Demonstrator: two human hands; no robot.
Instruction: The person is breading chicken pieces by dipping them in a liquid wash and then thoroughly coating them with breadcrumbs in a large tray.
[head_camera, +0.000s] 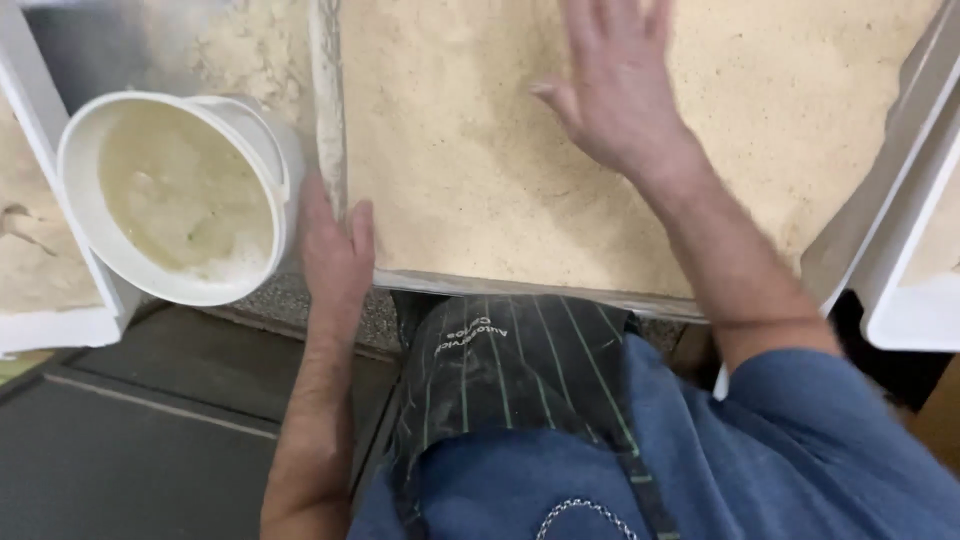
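A large shallow tray (500, 284) filled with fine pale crumbs (470, 150) lies in front of me. My right hand (615, 85) is flat and open on the crumbs, fingers spread, near the tray's far middle. My left hand (335, 250) rests against the tray's near left corner, fingers along its left rim, holding nothing else. A white bucket (280, 150) with pale wet mix inside stands just left of that hand.
White trays with more crumbs sit at the far left (60, 325) and far right (915, 320). Crumbs are scattered on the grey counter (270, 300) behind the bucket. My dark striped apron (500, 370) presses on the counter edge; dark floor lies below left.
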